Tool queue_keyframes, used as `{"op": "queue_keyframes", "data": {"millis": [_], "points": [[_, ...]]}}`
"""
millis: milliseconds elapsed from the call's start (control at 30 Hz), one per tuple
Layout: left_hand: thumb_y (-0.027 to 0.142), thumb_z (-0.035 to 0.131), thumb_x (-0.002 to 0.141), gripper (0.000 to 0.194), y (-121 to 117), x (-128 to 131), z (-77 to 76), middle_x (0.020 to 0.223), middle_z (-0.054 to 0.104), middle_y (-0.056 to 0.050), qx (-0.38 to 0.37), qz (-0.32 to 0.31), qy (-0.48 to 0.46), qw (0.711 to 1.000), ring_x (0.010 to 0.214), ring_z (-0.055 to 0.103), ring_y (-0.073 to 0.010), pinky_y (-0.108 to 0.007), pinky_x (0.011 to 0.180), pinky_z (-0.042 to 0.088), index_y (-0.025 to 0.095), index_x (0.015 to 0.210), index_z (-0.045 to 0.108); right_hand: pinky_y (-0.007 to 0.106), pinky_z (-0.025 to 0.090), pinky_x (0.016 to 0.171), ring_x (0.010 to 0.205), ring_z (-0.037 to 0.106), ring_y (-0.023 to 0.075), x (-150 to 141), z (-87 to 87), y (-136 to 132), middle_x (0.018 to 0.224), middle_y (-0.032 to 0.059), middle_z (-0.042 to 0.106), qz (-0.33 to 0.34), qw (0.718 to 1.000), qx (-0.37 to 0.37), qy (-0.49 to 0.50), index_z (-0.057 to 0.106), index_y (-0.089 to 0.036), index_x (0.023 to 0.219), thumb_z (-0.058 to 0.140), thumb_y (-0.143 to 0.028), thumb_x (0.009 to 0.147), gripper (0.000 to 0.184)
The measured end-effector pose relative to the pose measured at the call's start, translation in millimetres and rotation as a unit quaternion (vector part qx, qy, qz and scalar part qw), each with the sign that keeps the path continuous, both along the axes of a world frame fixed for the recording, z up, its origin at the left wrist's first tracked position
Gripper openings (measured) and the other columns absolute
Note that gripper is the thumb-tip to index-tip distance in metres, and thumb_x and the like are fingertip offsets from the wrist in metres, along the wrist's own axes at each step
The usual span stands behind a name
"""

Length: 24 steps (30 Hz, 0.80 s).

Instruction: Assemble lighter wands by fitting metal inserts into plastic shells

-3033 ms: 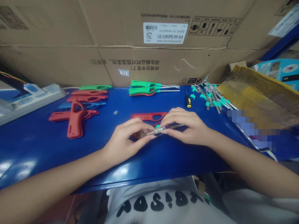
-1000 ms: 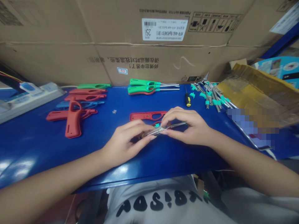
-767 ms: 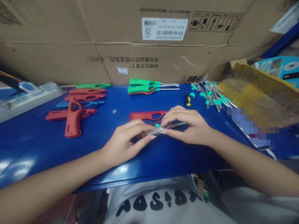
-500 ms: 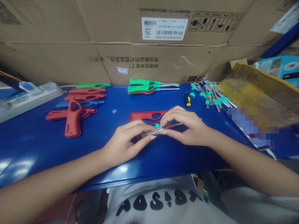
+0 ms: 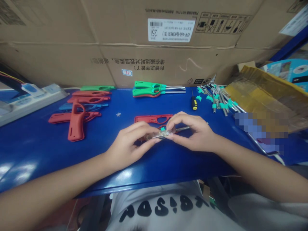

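Note:
Both of my hands pinch one small lighter insert (image 5: pixel 160 134), a clear tube with a teal clip and a metal rod pointing right, just above the blue table (image 5: pixel 43 147). My left hand (image 5: pixel 128 144) grips its clear left end with closed fingers. My right hand (image 5: pixel 192 131) pinches the teal clip and rod. Directly behind the hands lies a red lighter shell half (image 5: pixel 151 119), partly hidden by my fingers.
Red, blue and green shell halves (image 5: pixel 79 109) lie at the left. Two assembled green lighters (image 5: pixel 154 89) rest by the cardboard box (image 5: pixel 144 41). A small screwdriver (image 5: pixel 193 103) and several teal-clipped metal inserts (image 5: pixel 220 101) sit at the right, beside brown packing (image 5: pixel 264 96). A white power strip (image 5: pixel 29 99) is far left.
My hands stay on the insert with only slight finger shifts; the right fingers have closed in a little nearer the teal clip. The view has tilted slightly.

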<state>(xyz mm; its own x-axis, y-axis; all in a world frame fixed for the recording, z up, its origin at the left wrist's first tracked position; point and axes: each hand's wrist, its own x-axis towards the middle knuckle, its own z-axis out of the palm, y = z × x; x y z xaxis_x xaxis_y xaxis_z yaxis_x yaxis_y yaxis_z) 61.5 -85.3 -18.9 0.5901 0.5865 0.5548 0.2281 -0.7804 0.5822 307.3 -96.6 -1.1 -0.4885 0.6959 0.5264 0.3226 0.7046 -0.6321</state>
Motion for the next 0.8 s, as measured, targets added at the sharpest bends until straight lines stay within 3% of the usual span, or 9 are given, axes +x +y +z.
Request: {"op": "queue_keyframes", "data": {"millis": [433, 800], "points": [[0.016, 0.069, 0.093, 0.021, 1.9, 0.6, 1.1, 0.106, 0.075, -0.005, -0.01, -0.016, 0.022, 1.0, 0.088, 0.069, -0.0112, -0.019, 0.081, 0.054, 0.016, 0.114, 0.07, 0.027, 0.051, 0.072, 0.076, 0.061, 0.0114, -2.2, 4.8, -4.0, 0.088, 0.0023, 0.068, 0.007, 1.0, 0.007, 0.014, 0.061, -0.018, 0.093, 0.071, -0.02, 0.089, 0.011], [0.015, 0.07, 0.092, 0.016, 0.1, 1.9, 1.7, 0.104, 0.076, -0.003, -0.008, -0.015, 0.009, 1.0, 0.092, 0.072, -0.0108, -0.016, 0.083, 0.055, 0.017, 0.108, 0.069, 0.034, 0.047, 0.083, 0.08, 0.069, 0.0138, -1.0, 5.6, 1.1, 0.086, 0.0023, 0.075, 0.027, 0.987, 0.153, -0.043, 0.065, -0.018, 0.097, 0.072, -0.02, 0.091, 0.01]]}}
